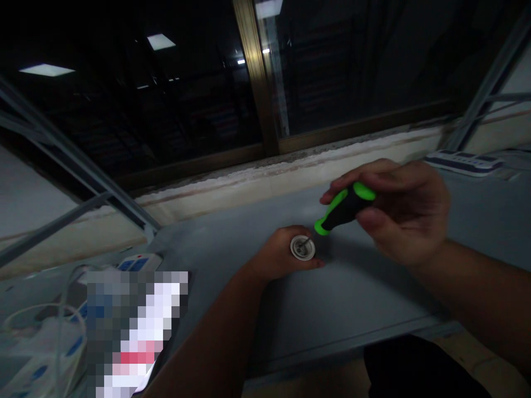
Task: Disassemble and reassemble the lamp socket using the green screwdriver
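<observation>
My left hand (282, 255) is wrapped around a small white round lamp holder (302, 248), whose open end faces up toward me. Inside its rim, dark small details show, too small to make out well. A screwdriver (346, 209) with a black and bright green handle is held in the fingers of my right hand (409, 207), above and to the right of the lamp holder. Its thin shaft slants down to the left and its tip goes into the open end. What the tip touches there cannot be made out.
Both hands are over a grey table (357, 309). Power strips (139, 262) and cables (62, 315) lie at the left, beside a pixelated screen (143, 331). Another power strip (464, 162) lies at the back right. Metal frame bars (78, 171) and a dark window stand behind.
</observation>
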A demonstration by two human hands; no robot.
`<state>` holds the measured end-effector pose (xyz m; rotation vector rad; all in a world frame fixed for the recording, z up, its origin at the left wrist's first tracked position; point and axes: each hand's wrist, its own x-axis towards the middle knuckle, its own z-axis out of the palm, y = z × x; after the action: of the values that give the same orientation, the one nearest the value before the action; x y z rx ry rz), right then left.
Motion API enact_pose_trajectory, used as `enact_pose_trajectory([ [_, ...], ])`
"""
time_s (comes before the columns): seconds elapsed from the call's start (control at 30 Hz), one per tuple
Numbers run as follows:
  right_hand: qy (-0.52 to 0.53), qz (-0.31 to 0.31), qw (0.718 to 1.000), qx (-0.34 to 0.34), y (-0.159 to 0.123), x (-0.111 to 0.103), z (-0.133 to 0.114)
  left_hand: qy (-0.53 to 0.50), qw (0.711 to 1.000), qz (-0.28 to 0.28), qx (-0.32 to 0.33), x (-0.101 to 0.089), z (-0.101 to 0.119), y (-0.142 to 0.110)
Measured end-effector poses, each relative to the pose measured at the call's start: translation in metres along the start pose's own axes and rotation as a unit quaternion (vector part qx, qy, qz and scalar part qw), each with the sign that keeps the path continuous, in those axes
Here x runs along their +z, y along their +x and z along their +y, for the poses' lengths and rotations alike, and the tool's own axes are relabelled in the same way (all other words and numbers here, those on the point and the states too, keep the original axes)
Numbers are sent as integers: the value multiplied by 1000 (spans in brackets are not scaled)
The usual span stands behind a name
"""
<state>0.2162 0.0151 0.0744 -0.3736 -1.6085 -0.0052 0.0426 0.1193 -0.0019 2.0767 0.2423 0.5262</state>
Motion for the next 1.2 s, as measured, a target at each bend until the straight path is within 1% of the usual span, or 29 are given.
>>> enact_pose_trajectory([
  [0.1,-21,35,997,-65,4,-1,3,0,1000,4,-5,0,-2,0],
  [0.13,-14,46,997,-66,4,-2,3,3,1000,4,-5,0,-2,0],
  [0.17,-3,42,998,-50,4,-4,2,7,1000,5,-5,0,-2,0],
  [0.23,25,-1,1000,-8,3,-8,-2,6,1000,7,-5,1,-2,0],
  [0.3,29,-50,998,24,3,-11,-7,-5,1000,11,-9,1,-1,0],
  [0.37,20,-76,997,16,3,-10,-9,-21,1000,12,-18,2,0,0],
  [0.4,12,-74,997,5,4,-8,-8,-26,999,10,-22,2,0,0],
  [0.43,5,-59,998,-3,6,-5,-7,-28,999,8,-24,2,0,0],
  [0.5,-6,2,1000,-12,8,3,-5,-25,999,7,-23,1,0,0],
  [0.57,-17,57,998,-7,9,8,-4,-18,1000,6,-22,1,0,0],
  [0.6,-17,59,998,5,8,10,-5,-18,1000,5,-23,1,0,0],
  [0.63,-10,43,999,21,7,10,-7,-20,1000,4,-23,0,0,0],
  [0.7,7,-8,998,68,5,9,-14,-24,999,4,-21,0,0,-1],
  [0.77,5,-30,993,112,2,8,-22,-31,999,6,-15,0,1,-2],
  [0.8,-14,-24,992,125,1,8,-25,-36,999,5,-13,0,1,-2],
  [0.87,-83,17,988,132,0,11,-29,-43,999,1,-13,1,1,-2],
  [0.97,-183,115,971,106,-1,18,-31,-28,999,9,-21,1,0,-3],
  [1.03,-195,160,962,105,-4,22,-32,-9,1000,17,-23,1,-1,-3],
  [1.1,-153,155,968,129,-7,24,-37,8,1000,17,-22,1,-2,-3],
  [1.2,-95,116,974,168,-11,23,-45,35,999,5,-16,1,-2,-2],
])
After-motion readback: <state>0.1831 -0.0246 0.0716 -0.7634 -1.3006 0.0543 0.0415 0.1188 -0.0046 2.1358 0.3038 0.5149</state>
